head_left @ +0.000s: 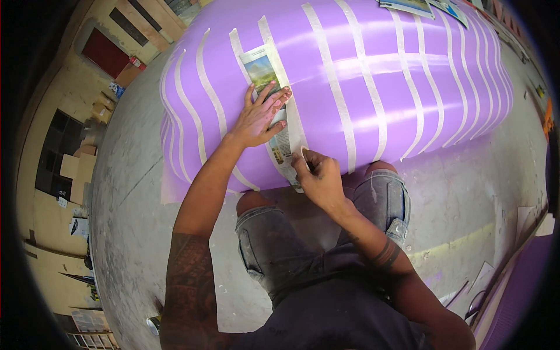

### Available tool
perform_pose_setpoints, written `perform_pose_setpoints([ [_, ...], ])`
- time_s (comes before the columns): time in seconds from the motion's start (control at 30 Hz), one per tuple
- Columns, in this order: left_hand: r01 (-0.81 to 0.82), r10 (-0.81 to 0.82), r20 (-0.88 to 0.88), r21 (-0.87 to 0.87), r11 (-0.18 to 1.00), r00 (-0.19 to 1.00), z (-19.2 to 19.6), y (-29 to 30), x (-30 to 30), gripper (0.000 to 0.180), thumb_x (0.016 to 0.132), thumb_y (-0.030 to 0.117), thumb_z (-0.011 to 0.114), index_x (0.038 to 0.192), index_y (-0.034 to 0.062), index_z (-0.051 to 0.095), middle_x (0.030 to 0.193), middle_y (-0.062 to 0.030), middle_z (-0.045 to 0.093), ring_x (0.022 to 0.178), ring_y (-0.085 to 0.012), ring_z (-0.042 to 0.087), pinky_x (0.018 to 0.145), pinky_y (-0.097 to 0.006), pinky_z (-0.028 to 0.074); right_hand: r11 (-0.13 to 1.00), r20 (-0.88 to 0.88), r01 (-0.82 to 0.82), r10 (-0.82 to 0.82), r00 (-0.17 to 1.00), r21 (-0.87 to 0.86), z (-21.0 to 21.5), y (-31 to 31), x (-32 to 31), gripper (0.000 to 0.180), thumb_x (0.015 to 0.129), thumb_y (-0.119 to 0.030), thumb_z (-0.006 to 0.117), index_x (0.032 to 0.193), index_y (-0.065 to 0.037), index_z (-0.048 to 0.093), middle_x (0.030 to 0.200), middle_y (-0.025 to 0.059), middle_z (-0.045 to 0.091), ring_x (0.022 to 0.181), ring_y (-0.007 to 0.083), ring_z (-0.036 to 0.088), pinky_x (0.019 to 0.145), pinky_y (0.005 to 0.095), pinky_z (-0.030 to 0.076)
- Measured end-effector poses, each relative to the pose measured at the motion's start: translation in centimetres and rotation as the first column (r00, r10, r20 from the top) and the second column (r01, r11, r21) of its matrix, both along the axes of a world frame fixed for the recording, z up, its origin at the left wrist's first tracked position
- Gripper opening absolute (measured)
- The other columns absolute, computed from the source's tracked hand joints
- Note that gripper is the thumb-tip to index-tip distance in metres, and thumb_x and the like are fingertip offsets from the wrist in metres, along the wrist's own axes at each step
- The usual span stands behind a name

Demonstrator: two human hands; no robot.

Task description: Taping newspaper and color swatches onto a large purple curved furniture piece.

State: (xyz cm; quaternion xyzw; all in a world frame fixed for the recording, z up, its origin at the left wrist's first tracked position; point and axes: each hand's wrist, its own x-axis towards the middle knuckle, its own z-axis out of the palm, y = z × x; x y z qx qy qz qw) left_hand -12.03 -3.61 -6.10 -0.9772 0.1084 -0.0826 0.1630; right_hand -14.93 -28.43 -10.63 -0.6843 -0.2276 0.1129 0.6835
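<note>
In front of me stands a large glossy purple rounded form (312, 87), crossed by several pale strips of masking tape (334, 87). A narrow piece of newspaper (262, 69) lies lengthwise between two of the strips. My left hand (255, 121) presses on the newspaper with its fingers spread, the fingertips reaching the tape along its right edge. Lower down, my right hand (321, 178) is closed in a pinch on masking tape (296, 119) at the form's near side. The fingers partly hide the tape's lower end.
Printed paper sheets (408, 6) lie on the form's far top. My knees are close against its near side, above a grey concrete floor (140, 233). Cardboard boxes (79, 169) stand along the left wall, and a can (153, 324) is at lower left. Another purple piece (522, 291) stands at lower right.
</note>
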Motion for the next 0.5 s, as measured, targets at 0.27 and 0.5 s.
perform_pose_setpoints([
  [0.27, 0.132, -0.126, 0.079, -0.072, 0.989, 0.989, 0.7, 0.3, 0.4, 0.064, 0.102, 0.047, 0.045, 0.155, 0.0107, 0.045, 0.169, -0.0028, 0.027, 0.158, -0.0296, 0.014, 0.126, -0.060, 0.001, 0.999, -0.048, -0.053, 0.053, 0.997, -0.002, -0.4, -0.1, -0.1, 0.031, 0.099, -0.018, 0.063, 0.079, 0.005, 0.066, 0.056, 0.0051, 0.053, 0.053, 0.0079, 0.043, 0.049, 0.0324, 0.036],
  [0.5, 0.127, -0.125, 0.048, -0.026, 0.992, 0.991, 1.3, 0.4, 0.9, 0.059, 0.106, 0.045, 0.038, 0.156, 0.0144, 0.045, 0.169, 0.0001, 0.028, 0.158, -0.0273, 0.015, 0.127, -0.060, 0.002, 0.995, -0.129, -0.092, 0.089, 0.988, -0.024, -0.8, -0.5, 0.5, 0.033, 0.102, -0.023, 0.064, 0.088, 0.006, 0.072, 0.063, 0.0029, 0.062, 0.056, 0.0069, 0.053, 0.052, 0.0273, 0.042],
])
